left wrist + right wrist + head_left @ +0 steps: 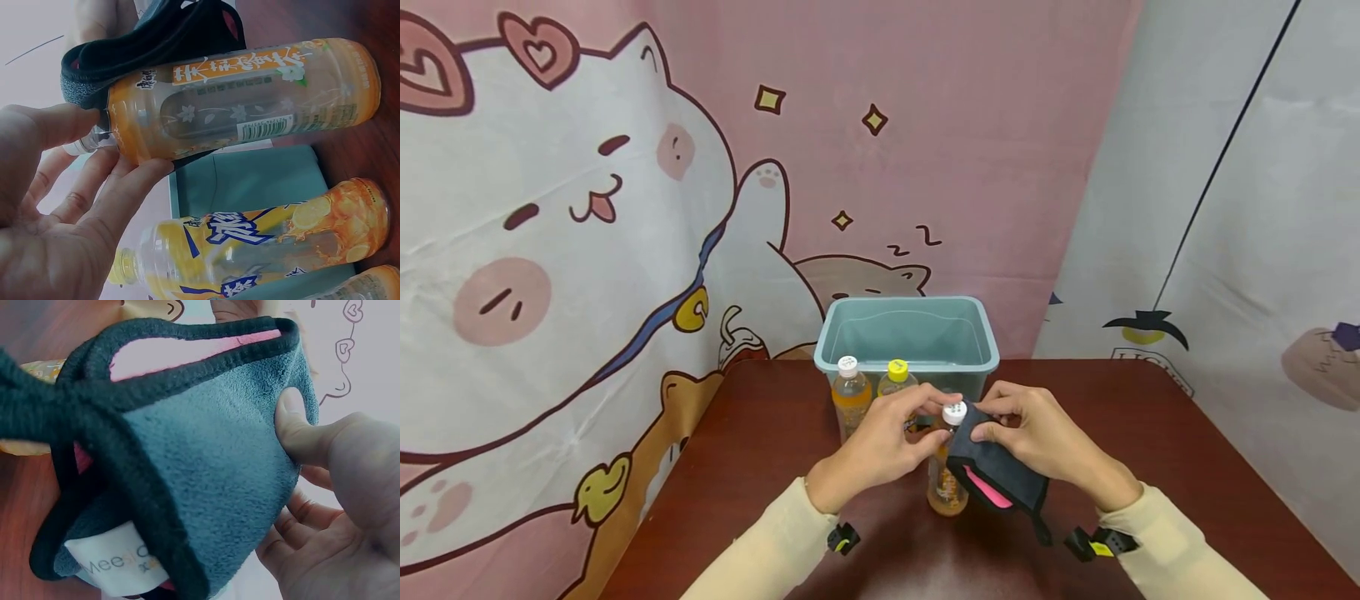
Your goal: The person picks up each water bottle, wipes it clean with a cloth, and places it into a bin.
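Note:
In the head view a tea bottle (946, 479) with a white cap stands upright at the middle of the table. My left hand (887, 433) grips it around the neck, thumb on one side and fingers on the other. The bottle's orange label (237, 94) shows in the left wrist view. My right hand (1037, 429) pinches a folded dark grey cloth (1000, 467) with black edging and a pink inner side, held against the bottle's right side. A white tag (119, 559) hangs at the cloth's edge in the right wrist view.
A white-capped bottle (852, 398) and a yellow-capped bottle (897, 377) stand beyond my left hand. Behind them is a teal plastic bin (917, 367) at the table's back edge. The dark red table (737, 467) meets a printed cloth backdrop (970, 167).

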A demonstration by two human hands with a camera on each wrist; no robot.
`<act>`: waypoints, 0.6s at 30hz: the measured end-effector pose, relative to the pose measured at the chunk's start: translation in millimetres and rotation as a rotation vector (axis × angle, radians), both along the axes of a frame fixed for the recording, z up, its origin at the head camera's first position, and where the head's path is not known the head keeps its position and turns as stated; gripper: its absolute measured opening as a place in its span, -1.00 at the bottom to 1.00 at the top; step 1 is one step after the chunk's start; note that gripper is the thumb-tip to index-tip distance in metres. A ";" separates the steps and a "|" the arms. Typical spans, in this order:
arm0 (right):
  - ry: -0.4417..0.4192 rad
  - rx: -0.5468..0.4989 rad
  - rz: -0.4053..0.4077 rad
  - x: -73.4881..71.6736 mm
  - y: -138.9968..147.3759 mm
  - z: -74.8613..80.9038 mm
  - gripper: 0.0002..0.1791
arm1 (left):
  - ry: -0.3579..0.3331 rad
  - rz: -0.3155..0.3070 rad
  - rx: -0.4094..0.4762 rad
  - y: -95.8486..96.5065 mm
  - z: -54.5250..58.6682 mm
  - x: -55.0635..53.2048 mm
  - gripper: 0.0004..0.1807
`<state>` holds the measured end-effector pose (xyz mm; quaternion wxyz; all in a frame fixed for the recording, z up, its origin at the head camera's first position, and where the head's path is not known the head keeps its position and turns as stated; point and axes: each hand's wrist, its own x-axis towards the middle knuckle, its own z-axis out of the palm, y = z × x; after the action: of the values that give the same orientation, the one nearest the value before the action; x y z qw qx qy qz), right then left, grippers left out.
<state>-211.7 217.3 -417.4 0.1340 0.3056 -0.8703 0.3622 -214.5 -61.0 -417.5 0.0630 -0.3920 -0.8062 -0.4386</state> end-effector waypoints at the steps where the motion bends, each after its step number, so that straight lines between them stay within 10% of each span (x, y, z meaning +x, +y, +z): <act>1: -0.004 0.001 0.002 0.3 -0.2 0.0 -0.74 | -0.003 0.001 0.001 -0.4 0.2 0.4 -0.54; 18: -0.064 0.039 0.033 -0.6 13.3 -25.0 -0.72 | -0.034 0.013 -0.014 -0.8 -0.7 1.0 -0.50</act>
<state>-212.3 230.6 -442.3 0.0939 0.3106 -0.8760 0.3568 -213.5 -61.7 -418.2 0.0494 -0.3795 -0.8129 -0.4390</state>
